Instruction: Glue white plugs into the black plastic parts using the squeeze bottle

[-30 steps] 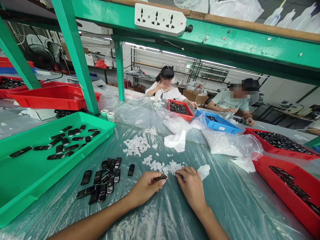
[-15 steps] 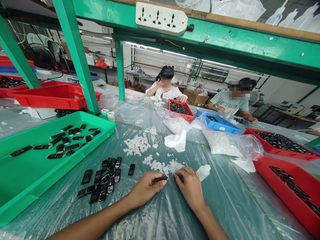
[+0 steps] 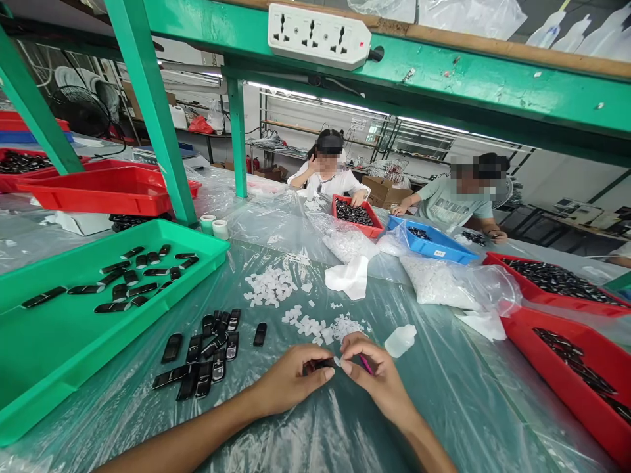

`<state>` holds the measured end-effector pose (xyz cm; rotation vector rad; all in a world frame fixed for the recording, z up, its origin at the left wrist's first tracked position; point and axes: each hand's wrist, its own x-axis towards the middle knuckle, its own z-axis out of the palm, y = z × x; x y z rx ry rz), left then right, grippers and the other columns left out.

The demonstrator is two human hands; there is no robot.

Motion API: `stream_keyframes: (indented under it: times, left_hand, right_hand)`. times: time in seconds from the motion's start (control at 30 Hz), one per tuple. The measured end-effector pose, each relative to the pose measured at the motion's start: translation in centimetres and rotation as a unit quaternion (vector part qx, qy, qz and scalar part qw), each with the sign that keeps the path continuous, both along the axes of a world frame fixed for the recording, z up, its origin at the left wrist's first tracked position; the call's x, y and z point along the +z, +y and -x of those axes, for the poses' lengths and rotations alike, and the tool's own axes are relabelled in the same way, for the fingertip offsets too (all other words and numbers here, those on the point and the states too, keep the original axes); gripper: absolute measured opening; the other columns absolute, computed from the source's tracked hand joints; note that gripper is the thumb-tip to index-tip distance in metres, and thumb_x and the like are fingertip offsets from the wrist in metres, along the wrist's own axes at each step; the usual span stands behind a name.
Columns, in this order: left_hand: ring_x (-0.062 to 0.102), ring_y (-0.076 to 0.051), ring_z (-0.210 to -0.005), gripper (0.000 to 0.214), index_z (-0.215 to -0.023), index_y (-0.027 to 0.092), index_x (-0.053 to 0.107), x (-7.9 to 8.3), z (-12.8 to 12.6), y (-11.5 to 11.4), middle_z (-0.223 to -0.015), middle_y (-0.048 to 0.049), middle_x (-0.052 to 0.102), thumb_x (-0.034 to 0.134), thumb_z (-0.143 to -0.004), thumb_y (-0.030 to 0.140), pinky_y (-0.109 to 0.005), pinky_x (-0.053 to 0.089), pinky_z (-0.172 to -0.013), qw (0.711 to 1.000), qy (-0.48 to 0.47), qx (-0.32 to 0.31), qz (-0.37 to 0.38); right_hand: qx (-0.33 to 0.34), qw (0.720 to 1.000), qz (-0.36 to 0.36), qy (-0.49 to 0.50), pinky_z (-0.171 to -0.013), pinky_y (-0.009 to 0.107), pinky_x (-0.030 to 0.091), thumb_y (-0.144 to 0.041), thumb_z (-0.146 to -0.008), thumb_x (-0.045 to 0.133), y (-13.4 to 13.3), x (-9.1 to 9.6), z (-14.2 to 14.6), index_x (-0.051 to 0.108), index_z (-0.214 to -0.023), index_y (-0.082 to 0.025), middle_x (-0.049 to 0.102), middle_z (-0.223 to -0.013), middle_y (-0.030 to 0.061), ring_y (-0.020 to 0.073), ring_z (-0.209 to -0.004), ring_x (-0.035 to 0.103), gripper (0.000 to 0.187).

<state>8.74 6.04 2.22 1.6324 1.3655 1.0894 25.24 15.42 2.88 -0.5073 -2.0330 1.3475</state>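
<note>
My left hand is closed around a small glossy black casing, mostly covered by the fingers. At its right end, my right hand pinches a small white piece between thumb and fingertip; the piece appears to touch the casing. A thin pink stick-like tool also sits within the right hand's fingers. Just beyond the hands lie white rectangular pieces and a heap of tiny white bits. More black casings are piled left of my left hand.
A green tray with several black casings stands at left. A small translucent bottle lies right of the hands. Red trays line the right side, a blue tray farther back. Two people sit opposite. A green beam crosses overhead.
My right hand has lifted from the tiny white bits toward the left hand, now with a white piece at the casing's end. One co-worker's hand has moved to the blue tray.
</note>
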Motion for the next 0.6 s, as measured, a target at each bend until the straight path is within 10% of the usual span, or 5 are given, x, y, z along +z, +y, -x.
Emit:
stream_keyframes:
  times: [0.6]
  left_hand:
    - [0.032, -0.011, -0.057, 0.036, -0.070, 0.014, 0.054, 1.4, 0.5, -0.5, -0.061, 0.0025, 0.034, 0.044, -0.090, 0.042, -0.023, 0.023, -0.053, 0.993, 0.011, -0.114, -0.020]
  right_hand:
    - [0.149, 0.930, 0.336, -0.015, -0.064, 0.022, 0.040, -0.026, -0.070, 0.072, 0.1, -0.1, -0.8, 0.070, -0.076, -0.020, 0.056, -0.074, -0.0015, 0.0109, -0.068, 0.053, 0.008]
